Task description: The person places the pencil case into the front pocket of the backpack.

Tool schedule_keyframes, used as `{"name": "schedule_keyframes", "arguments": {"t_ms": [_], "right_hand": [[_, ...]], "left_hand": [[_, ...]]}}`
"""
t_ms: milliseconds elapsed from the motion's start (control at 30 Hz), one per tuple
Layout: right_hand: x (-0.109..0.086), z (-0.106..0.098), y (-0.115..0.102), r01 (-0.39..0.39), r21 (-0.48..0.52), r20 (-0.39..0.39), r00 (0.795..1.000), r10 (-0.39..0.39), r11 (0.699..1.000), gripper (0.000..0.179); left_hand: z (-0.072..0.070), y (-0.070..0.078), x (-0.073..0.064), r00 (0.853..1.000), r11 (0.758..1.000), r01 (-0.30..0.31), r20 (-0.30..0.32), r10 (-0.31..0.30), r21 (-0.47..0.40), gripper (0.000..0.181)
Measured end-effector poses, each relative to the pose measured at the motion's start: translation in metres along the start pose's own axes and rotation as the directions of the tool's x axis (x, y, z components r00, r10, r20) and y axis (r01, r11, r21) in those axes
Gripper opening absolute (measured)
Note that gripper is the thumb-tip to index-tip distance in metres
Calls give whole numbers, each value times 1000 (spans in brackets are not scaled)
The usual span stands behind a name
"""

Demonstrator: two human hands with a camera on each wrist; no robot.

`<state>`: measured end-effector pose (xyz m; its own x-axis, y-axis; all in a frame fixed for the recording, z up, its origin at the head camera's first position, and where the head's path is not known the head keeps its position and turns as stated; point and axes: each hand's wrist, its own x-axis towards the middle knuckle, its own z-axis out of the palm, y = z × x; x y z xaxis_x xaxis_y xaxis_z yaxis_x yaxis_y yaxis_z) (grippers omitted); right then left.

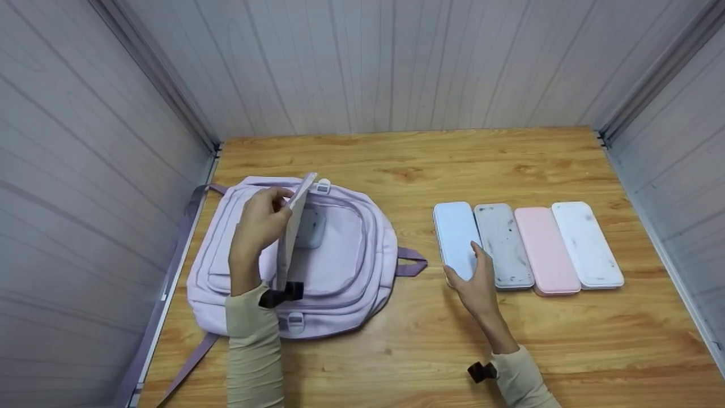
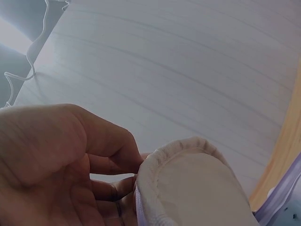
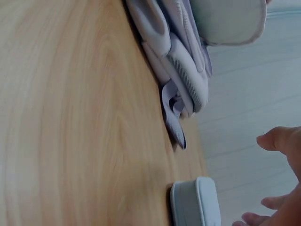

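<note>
A lilac backpack lies on its back at the left of the table. My left hand pinches the rim of its front flap and holds it raised, with the pale lining showing. Inside the pocket sits a grey case, partly hidden by the flap. My right hand is over the near end of a light blue case, thumb and fingers spread apart around it. In the right wrist view the fingers appear separated from the end of a case.
Right of the blue case lie a smudged grey case, a pink case and a white case, side by side. A top loop points toward them. Straps trail off the table's left edge. Panel walls enclose three sides.
</note>
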<state>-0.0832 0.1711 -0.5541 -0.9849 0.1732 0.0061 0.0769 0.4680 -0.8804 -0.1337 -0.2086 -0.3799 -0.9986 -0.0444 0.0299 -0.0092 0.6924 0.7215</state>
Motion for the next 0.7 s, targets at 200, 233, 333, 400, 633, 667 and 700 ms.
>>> {"name": "schedule_keyframes", "arguments": {"t_ms": [200,233,333,400,633,667,700], "right_hand": [[1,-4,11,-30,-157,9,999,32,987,86],[0,-4,13,-28,-168,12,999,30,985,86],[0,-2,15,-18,-185,20,1000,22,982,85],[-1,1,16,-14,-192,22,1000,19,981,85],[-6,8,16,-28,-272,15,999,34,962,90],[-7,10,16,-41,-287,18,999,48,957,91],[-8,11,17,-55,-299,19,998,64,953,93]], "left_hand": [[-1,0,-1,1000,1000,2,3,-2,-2,33],[-1,1,-1,1000,1000,1,5,-1,-1,34],[-2,0,0,1000,1000,1,10,-1,6,34],[-2,0,1,1000,1000,2,10,-3,14,34],[-1,0,1,1000,1000,15,13,-15,5,35],[-1,0,1,1000,1000,18,13,-18,2,35],[-1,0,1,1000,1000,16,12,-16,-1,34]]}}
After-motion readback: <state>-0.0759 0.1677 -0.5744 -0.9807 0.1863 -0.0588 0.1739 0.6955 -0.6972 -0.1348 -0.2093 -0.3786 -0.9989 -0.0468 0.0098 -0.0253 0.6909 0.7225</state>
